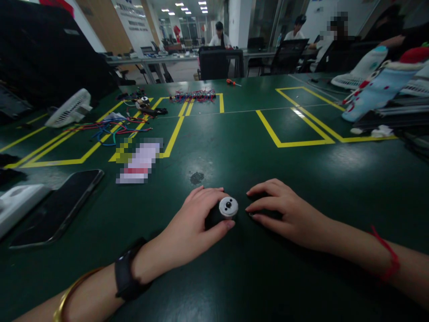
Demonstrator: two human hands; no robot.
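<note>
My left hand (201,217) curves around a small motor (228,206) standing on the green table, its fingers and thumb at the sides. The motor's round silver top faces up, with a dark centre and small dark holes; most of its body is hidden by the hand. A little to the right, my right hand (284,210) rests low over the table, thumb and index fingertip nearly together. Between those tips shows a tiny dark, shiny bit (250,214), too small to name. The two hands are apart, with a narrow gap between them.
At left lie a phone (63,208), a white power strip (20,203), a blurred packet (142,161) and coloured wires (114,127). Farther back are a wire bundle (194,95), an orange screwdriver (233,82) and white fans (70,107). A blue plush bag (375,89) stands right. People sit beyond.
</note>
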